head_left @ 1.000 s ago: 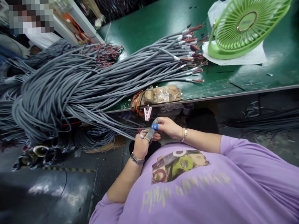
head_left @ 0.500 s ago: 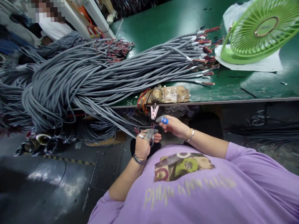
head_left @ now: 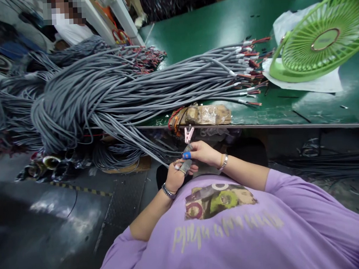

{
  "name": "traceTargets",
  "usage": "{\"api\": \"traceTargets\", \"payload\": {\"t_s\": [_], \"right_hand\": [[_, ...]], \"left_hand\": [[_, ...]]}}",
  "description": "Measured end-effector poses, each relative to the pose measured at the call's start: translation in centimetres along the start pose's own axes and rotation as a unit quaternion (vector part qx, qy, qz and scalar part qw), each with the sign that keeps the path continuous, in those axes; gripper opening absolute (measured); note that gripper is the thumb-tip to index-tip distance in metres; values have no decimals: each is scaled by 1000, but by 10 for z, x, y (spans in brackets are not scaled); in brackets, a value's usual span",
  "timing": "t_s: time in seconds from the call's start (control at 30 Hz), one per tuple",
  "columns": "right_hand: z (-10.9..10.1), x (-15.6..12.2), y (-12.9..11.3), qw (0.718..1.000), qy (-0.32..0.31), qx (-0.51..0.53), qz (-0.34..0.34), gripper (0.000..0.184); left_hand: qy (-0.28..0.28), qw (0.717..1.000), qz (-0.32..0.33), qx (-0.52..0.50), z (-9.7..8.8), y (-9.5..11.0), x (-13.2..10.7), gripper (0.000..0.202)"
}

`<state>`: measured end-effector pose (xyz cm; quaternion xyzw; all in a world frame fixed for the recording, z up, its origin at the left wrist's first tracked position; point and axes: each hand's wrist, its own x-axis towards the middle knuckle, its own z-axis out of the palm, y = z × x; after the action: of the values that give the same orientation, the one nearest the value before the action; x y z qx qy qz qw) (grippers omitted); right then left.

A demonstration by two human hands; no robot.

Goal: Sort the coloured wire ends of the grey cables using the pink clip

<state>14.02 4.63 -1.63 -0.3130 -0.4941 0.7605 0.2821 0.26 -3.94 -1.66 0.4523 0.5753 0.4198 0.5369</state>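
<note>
My left hand (head_left: 177,175), with a grey covering on its thumb, is closed around the end of a grey cable (head_left: 156,158) in front of my shirt. My right hand (head_left: 201,153) meets it from the right, its thumb and finger pinched together at the cable's end. Blue tape wraps one of its fingers, and a grey cover sits on another. The fine wires between my fingers are mostly hidden. Just beyond the fingertips, a pink clothespin (head_left: 189,134) sticks out at the bench edge, below a wooden block (head_left: 208,114).
A large bundle of grey cables (head_left: 130,87) with stripped ends lies across the green bench (head_left: 321,110). A green fan (head_left: 321,37) stands at the right on white paper. Coiled cable (head_left: 117,156) is under the bench. Another person (head_left: 70,32) is at the far left.
My right hand has moved down and left, coming together with my left hand over the wire ends. The wires that showed between the hands are now mostly covered. The view has shifted slightly.
</note>
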Motion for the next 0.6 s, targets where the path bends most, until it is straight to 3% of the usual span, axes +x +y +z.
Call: {"api": "traceTargets", "payload": {"t_s": [0.23, 0.6], "right_hand": [[-4, -5, 2, 999, 31, 41, 3, 41], [-5, -7, 5, 997, 41, 62, -21, 41]], "left_hand": [[28, 996, 16, -79, 2, -4, 1, 40], [94, 991, 34, -87, 6, 3, 1, 40]]}}
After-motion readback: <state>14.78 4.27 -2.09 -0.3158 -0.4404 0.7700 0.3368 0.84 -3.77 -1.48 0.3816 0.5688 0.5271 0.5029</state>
